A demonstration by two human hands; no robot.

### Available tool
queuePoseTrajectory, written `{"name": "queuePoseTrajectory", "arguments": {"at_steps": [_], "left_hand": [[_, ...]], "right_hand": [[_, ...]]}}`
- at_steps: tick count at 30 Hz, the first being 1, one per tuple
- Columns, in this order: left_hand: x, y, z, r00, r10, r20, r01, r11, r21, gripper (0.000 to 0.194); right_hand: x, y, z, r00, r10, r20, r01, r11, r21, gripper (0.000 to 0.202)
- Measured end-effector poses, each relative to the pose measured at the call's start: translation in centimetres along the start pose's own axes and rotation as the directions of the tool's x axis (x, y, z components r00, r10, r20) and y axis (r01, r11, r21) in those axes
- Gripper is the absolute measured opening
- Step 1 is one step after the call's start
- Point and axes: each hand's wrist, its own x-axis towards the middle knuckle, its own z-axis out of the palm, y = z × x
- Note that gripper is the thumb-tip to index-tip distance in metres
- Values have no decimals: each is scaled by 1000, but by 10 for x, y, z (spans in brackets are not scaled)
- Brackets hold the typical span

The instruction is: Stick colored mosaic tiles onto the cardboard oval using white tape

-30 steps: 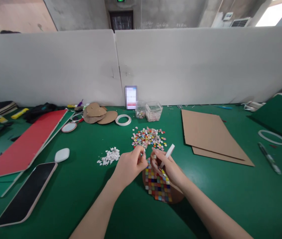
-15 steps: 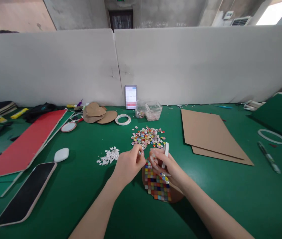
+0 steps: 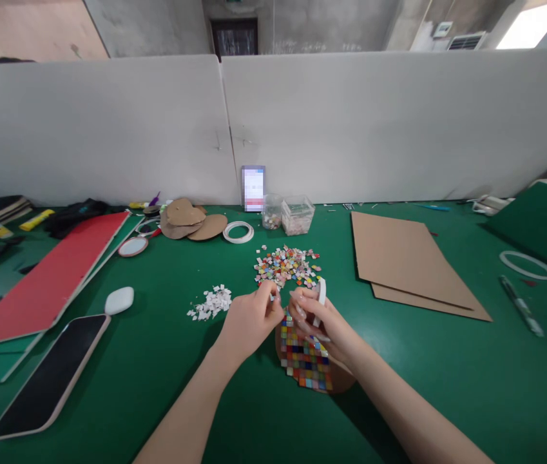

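Note:
My left hand (image 3: 252, 322) is closed in a pinch above the table's middle; whatever is between its fingertips is too small to make out. Close beside it on the right, my right hand (image 3: 319, 319) is curled around a white roll of tape (image 3: 322, 293), seen nearly edge-on. Under the right hand lies a round cardboard disc (image 3: 344, 379), partly covered by rows of small coloured mosaic tiles (image 3: 306, 364). The hand hides its upper part. Just beyond both hands is a loose heap of coloured tiles (image 3: 287, 264).
White paper scraps (image 3: 210, 303) lie left of my left hand. A phone (image 3: 51, 377), a white case (image 3: 119, 300) and a red board (image 3: 55, 283) are farther left. Cardboard sheets (image 3: 408, 258) and a pen (image 3: 521, 306) lie right. Clear containers (image 3: 297, 216) stand at the back.
My right hand and the tape roll have shifted very slightly left. My left hand keeps its pinch in almost the same place.

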Motion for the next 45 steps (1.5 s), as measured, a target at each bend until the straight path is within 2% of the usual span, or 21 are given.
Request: {"name": "queuePoseTrajectory", "arguments": {"at_steps": [5,9,11,15,17,21,25,30,34,36,39,42,45], "left_hand": [[2,-3,-2,997,-70,-16,70,997,33,6],[6,-11,-12,980,-194,-46,197,979,53,8],[7,-19,-20,964,-264,-20,265,964,35,10],[6,-45,-39,921,-353,166,365,930,-52,22],[4,-57,-47,901,-376,216,404,909,-104,27],[-2,-75,-57,869,-427,248,469,872,-141,29],[-4,-86,-62,847,-477,235,516,844,-147,24],[-2,-86,-62,843,-506,183,535,827,-173,29],[3,-63,-47,868,-434,240,490,825,-282,42],[5,-46,-37,895,-306,323,410,850,-331,44],[6,-23,-24,906,-86,415,246,904,-349,40],[6,-10,-16,921,2,390,151,920,-362,38],[5,-6,-10,934,15,357,127,920,-372,35]], "right_hand": [[0,-2,1,999,34,29,-36,996,78,23],[1,-1,1,999,40,18,-41,994,104,24],[1,-1,2,999,42,20,-43,994,100,25],[1,0,3,999,-18,-32,17,1000,-20,24],[2,0,4,998,-48,-42,42,991,-125,26],[3,1,7,998,-32,-50,18,966,-257,35],[3,3,8,998,-27,-60,9,957,-291,35],[4,5,7,996,-70,-61,45,940,-339,37],[4,6,7,992,-64,-105,12,900,-436,40],[4,7,6,990,-65,-127,-2,883,-468,42],[5,10,3,987,-68,-147,-10,880,-475,43],[5,13,-1,984,-74,-161,-10,882,-471,42],[5,14,-3,981,-71,-181,-24,879,-477,43]]}}
